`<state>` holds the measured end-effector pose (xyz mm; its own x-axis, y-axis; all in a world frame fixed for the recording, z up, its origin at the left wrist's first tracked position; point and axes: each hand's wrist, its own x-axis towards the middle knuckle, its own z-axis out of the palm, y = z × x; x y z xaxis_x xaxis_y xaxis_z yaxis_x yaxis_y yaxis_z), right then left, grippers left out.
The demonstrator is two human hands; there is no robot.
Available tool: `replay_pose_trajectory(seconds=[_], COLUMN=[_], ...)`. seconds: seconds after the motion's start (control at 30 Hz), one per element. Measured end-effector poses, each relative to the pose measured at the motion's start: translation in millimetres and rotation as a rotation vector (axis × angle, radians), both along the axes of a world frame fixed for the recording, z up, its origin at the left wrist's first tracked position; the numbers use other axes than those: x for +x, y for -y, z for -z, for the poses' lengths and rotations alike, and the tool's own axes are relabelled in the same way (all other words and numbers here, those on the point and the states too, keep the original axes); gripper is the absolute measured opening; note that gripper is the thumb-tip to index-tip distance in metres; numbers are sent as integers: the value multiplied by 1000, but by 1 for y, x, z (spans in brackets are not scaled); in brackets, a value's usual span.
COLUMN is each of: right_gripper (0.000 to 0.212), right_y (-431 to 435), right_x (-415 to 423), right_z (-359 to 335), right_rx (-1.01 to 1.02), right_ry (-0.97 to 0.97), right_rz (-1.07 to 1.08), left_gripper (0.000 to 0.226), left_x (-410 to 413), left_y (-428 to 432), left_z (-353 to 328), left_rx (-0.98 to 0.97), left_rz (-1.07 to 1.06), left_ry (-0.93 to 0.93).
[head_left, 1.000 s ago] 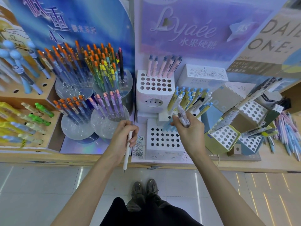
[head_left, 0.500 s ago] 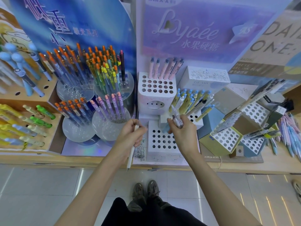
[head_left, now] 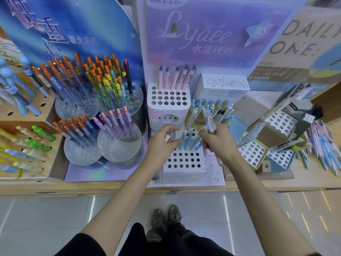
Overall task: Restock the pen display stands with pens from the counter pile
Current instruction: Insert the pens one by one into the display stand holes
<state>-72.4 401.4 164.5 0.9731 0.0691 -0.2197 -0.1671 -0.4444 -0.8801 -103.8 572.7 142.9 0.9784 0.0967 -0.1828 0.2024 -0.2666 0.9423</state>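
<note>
Item: white pen (head_left: 167, 138), pinched in my left grip (head_left: 163, 143), only its end showing, over the lower white stand (head_left: 181, 172). My right grip (head_left: 220, 143) curls round a pen bundle (head_left: 209, 122). Since half a second ago, both grips have risen toward the stand.

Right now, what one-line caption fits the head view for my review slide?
Left hand holds a white pen, right hand grips a bunch of pens, both at the white perforated stand.

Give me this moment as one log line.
left hand: holds white pen | right hand: grips pen bundle | at: white holed stand | pile: far right
</note>
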Motion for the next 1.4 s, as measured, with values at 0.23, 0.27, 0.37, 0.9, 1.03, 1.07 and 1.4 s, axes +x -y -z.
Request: replay_pose_trajectory(seconds=[0.23, 0.27, 0.37, 0.9, 1.03, 1.07, 1.4], right_gripper=[20, 19, 17, 18, 16, 14, 16], right_y=[-5, -6, -11, 14, 26, 26, 30], right_x=[-1, 0, 1, -14, -15, -15, -31], right_z=[5, 6, 6, 14, 22, 23, 7], right_rx=[-44, -46, -48, 122, 88, 85, 495], right_ry=[24, 26, 24, 11, -53, -55, -120], right_rz=[-57, -55, -80, 60, -55, -73, 58], left_gripper=[14, 12, 6, 31, 33, 33, 24], left_x=[14, 16, 17, -1, -12, -14, -26], left_y=[12, 14, 15, 12, 6, 5, 15], left_z=[3, 5, 3, 13, 14, 14, -15], left_rx=[107, 112, 105, 89, 40, 34, -648], left_rz=[6, -1, 10, 0, -23, -24, 27], left_ry=[23, 24, 49, -40, -73, -80, -319])
